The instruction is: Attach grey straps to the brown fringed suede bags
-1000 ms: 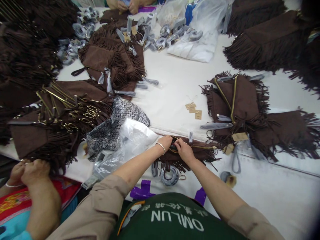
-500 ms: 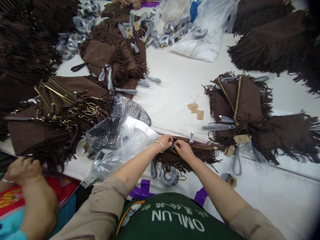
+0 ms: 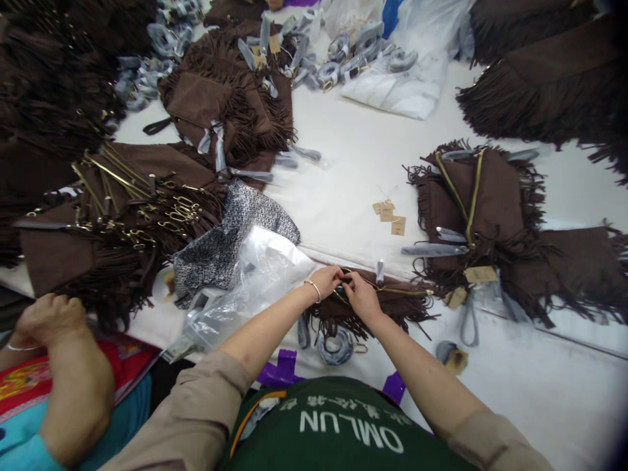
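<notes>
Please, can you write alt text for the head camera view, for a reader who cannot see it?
The left hand and right hand pinch the gold-coloured zipper of a fringed brown suede bag on a white table. More fringed bags lie around, and a co-worker's hand shows at the left edge.

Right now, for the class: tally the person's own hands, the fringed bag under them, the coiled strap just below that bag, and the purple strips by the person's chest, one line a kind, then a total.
The person's left hand and right hand: 2
Fringed brown suede bag: 1
Coiled grey strap: 1
Purple strips: 2
Total: 6
</notes>
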`<state>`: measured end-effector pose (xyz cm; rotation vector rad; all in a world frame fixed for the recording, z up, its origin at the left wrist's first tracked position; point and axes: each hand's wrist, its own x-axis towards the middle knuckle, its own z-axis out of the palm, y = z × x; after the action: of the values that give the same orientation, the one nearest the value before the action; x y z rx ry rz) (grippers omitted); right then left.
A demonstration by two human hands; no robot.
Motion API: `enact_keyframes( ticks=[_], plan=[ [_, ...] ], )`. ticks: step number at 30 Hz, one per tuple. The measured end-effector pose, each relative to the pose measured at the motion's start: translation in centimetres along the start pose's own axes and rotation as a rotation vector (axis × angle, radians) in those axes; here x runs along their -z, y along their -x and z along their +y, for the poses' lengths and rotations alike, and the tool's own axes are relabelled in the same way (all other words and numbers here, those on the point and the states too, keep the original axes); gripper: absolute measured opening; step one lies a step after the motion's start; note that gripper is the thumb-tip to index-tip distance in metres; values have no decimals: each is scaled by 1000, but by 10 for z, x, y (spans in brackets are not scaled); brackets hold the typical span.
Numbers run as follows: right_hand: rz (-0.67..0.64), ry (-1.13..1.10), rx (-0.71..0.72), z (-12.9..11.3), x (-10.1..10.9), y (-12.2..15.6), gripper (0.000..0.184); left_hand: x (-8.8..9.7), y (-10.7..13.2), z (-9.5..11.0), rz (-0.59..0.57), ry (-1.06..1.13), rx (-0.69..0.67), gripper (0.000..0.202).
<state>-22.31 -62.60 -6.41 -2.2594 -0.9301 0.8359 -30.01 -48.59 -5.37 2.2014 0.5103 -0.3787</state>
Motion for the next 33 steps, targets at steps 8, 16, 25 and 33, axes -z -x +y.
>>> enact_keyframes(
  ticks=[8,16,25,33],
  plan=[
    [-67,100,126,8,-3,0,14,-1,-5,-3,-76,-153,-4,17],
    [-45,-59,147,15,-4,1,12,-1,-6,-3,-150,-270,-37,18],
    [-66,-42,181,17,-4,-4,14,-7,-6,9,-186,-437,-62,21],
    [-117,-13,174,9,5,-5,14,5,-4,-1,-216,-368,-175,17]
  ],
)
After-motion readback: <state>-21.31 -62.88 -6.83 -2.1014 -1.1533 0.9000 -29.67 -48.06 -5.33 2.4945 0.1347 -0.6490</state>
